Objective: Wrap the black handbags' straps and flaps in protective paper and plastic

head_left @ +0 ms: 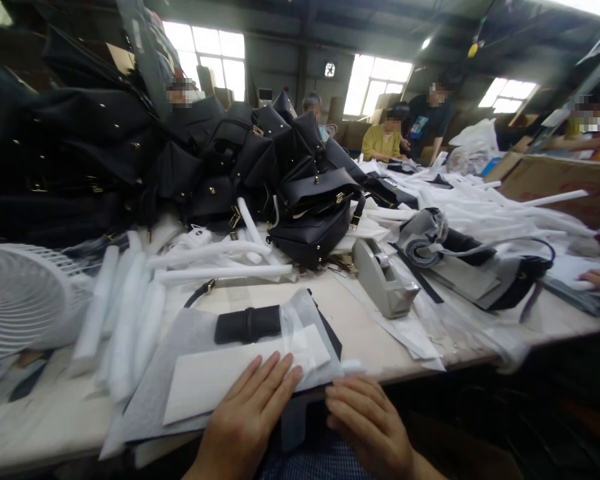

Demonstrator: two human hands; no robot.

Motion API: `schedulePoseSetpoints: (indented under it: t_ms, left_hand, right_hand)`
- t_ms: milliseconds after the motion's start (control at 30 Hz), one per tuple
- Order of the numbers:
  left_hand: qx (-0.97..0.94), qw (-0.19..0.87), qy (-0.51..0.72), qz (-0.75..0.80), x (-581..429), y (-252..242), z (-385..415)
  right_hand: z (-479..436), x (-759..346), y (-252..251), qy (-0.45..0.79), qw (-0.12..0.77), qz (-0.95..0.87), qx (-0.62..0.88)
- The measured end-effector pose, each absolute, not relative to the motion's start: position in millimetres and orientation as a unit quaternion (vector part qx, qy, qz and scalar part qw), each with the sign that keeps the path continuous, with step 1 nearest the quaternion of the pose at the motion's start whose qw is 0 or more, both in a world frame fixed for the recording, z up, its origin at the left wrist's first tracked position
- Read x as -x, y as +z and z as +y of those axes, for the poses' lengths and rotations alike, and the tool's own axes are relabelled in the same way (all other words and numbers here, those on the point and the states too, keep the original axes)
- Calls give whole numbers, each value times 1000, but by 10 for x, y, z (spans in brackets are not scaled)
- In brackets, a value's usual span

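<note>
My left hand (253, 410) lies flat, fingers stretched out, on a white sheet of wrapping paper (215, 377) at the table's near edge. Under that sheet lies grey tissue paper (180, 340) with a rolled black strap (247, 325) on it, partly covered by clear film. My right hand (367, 417) rests next to it at the table edge, fingers bent and together, touching the sheet's right corner. What, if anything, the right fingers pinch is hidden.
A pile of black handbags (195, 160) fills the back left. One black handbag (313, 223) stands mid-table. A grey tape dispenser (383, 277), white foam sticks (220, 270), a white fan (20, 297) and a half-wrapped bag (475, 267) lie around. Other people work at the far end and right.
</note>
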State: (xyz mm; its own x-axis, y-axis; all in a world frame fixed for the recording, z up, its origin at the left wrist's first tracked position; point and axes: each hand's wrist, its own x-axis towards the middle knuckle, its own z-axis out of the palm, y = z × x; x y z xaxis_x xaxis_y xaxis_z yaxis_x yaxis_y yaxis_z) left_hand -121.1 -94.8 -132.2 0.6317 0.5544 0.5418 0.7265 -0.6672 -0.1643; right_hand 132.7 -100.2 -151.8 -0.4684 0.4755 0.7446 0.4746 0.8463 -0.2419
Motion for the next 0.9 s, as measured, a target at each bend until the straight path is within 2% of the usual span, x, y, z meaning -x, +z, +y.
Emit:
schedulePoseSetpoints:
  t_ms: [200, 300, 367, 700, 900]
  left_hand:
    - [888, 161, -217, -372, 1205, -1332, -976]
    - [888, 160, -214, -375, 1203, -1337, -976]
    - [888, 163, -213, -373, 1199, -1331, -966]
    - [883, 163, -213, -384, 1184, -1317, -981]
    - [883, 165, -218, -382, 1185, -1327, -984]
  right_hand:
    - [-1464, -976, -2000, 359, 407, -678, 496]
    - [-1413, -735, -2108, 558, 417, -542, 471]
    - [-1367, -686, -2075, 626, 417, -474, 457]
    - [-1519, -961, -1784, 703, 358, -361, 498]
    - [-1636, -925, -1911, 722, 339, -355, 487]
